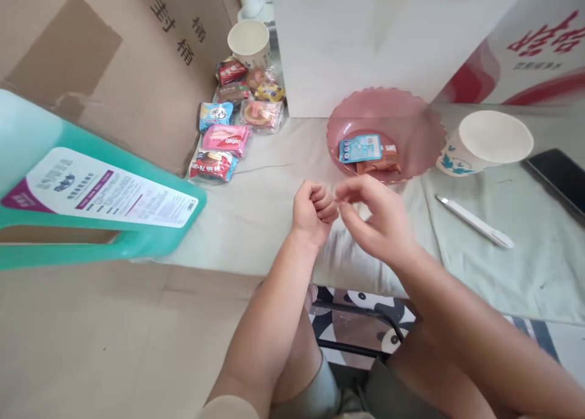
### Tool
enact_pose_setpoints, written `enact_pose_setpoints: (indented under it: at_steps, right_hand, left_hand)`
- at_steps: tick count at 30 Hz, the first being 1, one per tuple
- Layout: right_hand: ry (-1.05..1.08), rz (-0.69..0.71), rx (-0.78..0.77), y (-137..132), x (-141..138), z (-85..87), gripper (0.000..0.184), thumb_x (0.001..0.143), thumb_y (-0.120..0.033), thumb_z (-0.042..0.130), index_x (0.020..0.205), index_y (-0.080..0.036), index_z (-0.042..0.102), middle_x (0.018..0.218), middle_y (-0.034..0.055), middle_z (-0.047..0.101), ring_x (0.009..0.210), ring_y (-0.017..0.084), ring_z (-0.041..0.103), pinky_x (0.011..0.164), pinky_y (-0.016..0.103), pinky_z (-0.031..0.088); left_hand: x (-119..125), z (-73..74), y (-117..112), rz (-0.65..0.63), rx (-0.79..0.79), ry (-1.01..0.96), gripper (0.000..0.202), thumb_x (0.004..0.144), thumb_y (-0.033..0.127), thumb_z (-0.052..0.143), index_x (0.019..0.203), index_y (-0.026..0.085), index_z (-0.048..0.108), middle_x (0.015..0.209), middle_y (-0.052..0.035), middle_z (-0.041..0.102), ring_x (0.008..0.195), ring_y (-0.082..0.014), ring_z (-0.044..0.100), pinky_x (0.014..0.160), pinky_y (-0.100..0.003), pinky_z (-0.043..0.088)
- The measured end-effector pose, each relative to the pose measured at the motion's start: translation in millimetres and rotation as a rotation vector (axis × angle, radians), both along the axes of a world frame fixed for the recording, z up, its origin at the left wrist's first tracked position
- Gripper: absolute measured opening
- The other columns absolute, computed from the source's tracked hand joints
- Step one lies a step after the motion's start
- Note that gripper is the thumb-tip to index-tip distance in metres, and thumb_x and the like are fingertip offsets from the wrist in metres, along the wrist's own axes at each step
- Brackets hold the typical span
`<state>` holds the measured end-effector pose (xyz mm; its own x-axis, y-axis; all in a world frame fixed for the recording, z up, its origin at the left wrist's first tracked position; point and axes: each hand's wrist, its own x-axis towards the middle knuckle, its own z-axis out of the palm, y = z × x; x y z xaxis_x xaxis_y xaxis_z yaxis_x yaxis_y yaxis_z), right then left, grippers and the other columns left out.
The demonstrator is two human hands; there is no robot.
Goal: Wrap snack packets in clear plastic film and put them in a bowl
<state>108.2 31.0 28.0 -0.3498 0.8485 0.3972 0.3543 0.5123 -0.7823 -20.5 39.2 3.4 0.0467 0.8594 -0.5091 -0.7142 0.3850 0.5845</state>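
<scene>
My left hand [314, 212] is curled into a fist above the front edge of the cloth-covered surface [256, 224]. Close against it is my right hand [377, 218], thumb and fingertips pinched together; whatever they may hold is hidden or too small to see. Just beyond both hands stands a pink clear bowl [411, 126] with a scalloped rim. Inside it lie a blue packet [361, 148] and a brown-red packet [381, 160]. A white pen-like cutter [475, 221] rests to the right of my right hand.
Several wrapped snacks [226, 140] lie back left near a paper cup [249, 41]. A green jug [137, 193] and a cardboard box [114, 53] border the left side. At right are another paper cup [489, 142] and a black phone [560, 178]. A white box [365, 47] stands behind the bowl.
</scene>
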Motion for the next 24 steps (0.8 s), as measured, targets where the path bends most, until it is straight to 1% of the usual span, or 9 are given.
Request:
enact_pose_setpoints:
  at_steps: [3, 6, 8, 11, 13, 15, 18, 20, 24]
  right_hand:
    - [-0.171, 0.083, 0.120, 61, -74, 3.9, 0.024, 0.084, -0.014, 0.054, 0.105, -0.023, 0.063, 0.106, 0.0081, 0.070, 0.100, 0.025, 0.065, 0.089, 0.041, 0.056]
    - [-0.398, 0.054, 0.133, 121, -142, -7.5, 0.043, 0.082, -0.009, 0.053, 0.122, -0.021, 0.059, 0.126, 0.0122, 0.065, 0.120, 0.032, 0.059, 0.100, 0.051, 0.052]
    - [-0.544, -0.004, 0.115, 151, -172, -15.1, 0.049, 0.084, -0.007, 0.051, 0.131, -0.021, 0.056, 0.141, 0.0143, 0.057, 0.136, 0.035, 0.051, 0.108, 0.055, 0.046]
    - [-0.723, -0.067, 0.109, 178, -190, -21.5, 0.059, 0.086, -0.007, 0.056, 0.142, -0.023, 0.050, 0.160, 0.0151, 0.043, 0.151, 0.037, 0.036, 0.119, 0.059, 0.036]
    - [-0.828, -0.063, 0.098, 185, -188, -23.7, 0.052, 0.091, -0.012, 0.051, 0.143, -0.018, 0.050, 0.158, 0.0152, 0.047, 0.153, 0.035, 0.034, 0.122, 0.056, 0.031]
    - [-0.875, -0.048, 0.110, 186, -182, -25.3, 0.044, 0.096, -0.016, 0.042, 0.140, -0.015, 0.053, 0.147, 0.0150, 0.056, 0.150, 0.032, 0.040, 0.123, 0.054, 0.029]
    - [-0.854, -0.067, 0.106, 174, -175, -24.2, 0.043, 0.094, -0.014, 0.050, 0.137, -0.016, 0.052, 0.142, 0.0175, 0.057, 0.139, 0.035, 0.052, 0.117, 0.058, 0.037]
    - [-0.821, -0.090, 0.024, 161, -172, -19.4, 0.048, 0.091, -0.015, 0.058, 0.138, -0.017, 0.049, 0.142, 0.0197, 0.054, 0.129, 0.038, 0.058, 0.109, 0.059, 0.044]
    - [-0.662, -0.098, -0.122, 128, -155, -6.0, 0.042, 0.101, -0.029, 0.049, 0.140, -0.014, 0.043, 0.130, 0.0174, 0.057, 0.119, 0.032, 0.063, 0.105, 0.057, 0.049]
  left_hand:
    - [-24, -2.0, 8, 0.147, -0.068, -0.067, 0.043, 0.090, 0.028, 0.047, 0.065, 0.022, 0.013, 0.051, 0.0072, 0.011, 0.040, -0.0052, 0.011, 0.039, -0.022, 0.013]
    - [-39, 2.4, 15, 0.189, -0.123, -0.182, 0.039, 0.089, 0.022, 0.043, 0.064, 0.023, 0.013, 0.051, 0.0078, 0.008, 0.038, -0.0054, 0.010, 0.037, -0.022, 0.010]
    - [-46, 6.2, 18, 0.195, -0.119, -0.238, 0.036, 0.087, 0.018, 0.042, 0.063, 0.022, 0.015, 0.051, 0.0082, 0.009, 0.037, -0.0049, 0.011, 0.036, -0.020, 0.009]
    - [-53, 9.0, 21, 0.243, -0.110, -0.284, 0.034, 0.086, 0.016, 0.040, 0.061, 0.022, 0.018, 0.050, 0.0085, 0.011, 0.036, -0.0043, 0.014, 0.036, -0.018, 0.011]
    - [-57, 9.5, 22, 0.250, -0.117, -0.314, 0.034, 0.086, 0.016, 0.039, 0.060, 0.022, 0.018, 0.050, 0.0085, 0.011, 0.035, -0.0043, 0.015, 0.035, -0.018, 0.012]
    - [-59, 10.2, 23, 0.251, -0.120, -0.335, 0.035, 0.087, 0.017, 0.039, 0.060, 0.022, 0.018, 0.049, 0.0084, 0.011, 0.035, -0.0042, 0.015, 0.035, -0.017, 0.012]
    - [-60, 12.6, 22, 0.274, -0.118, -0.336, 0.037, 0.088, 0.018, 0.040, 0.059, 0.022, 0.018, 0.048, 0.0085, 0.012, 0.034, -0.0042, 0.015, 0.035, -0.017, 0.012]
    - [-60, 14.1, 21, 0.306, -0.113, -0.318, 0.037, 0.089, 0.019, 0.041, 0.060, 0.022, 0.018, 0.048, 0.0087, 0.012, 0.034, -0.0043, 0.015, 0.035, -0.018, 0.011]
    - [-62, 14.0, 18, 0.463, -0.094, -0.233, 0.035, 0.087, 0.020, 0.042, 0.061, 0.022, 0.019, 0.048, 0.0093, 0.013, 0.033, -0.0046, 0.014, 0.035, -0.019, 0.010]
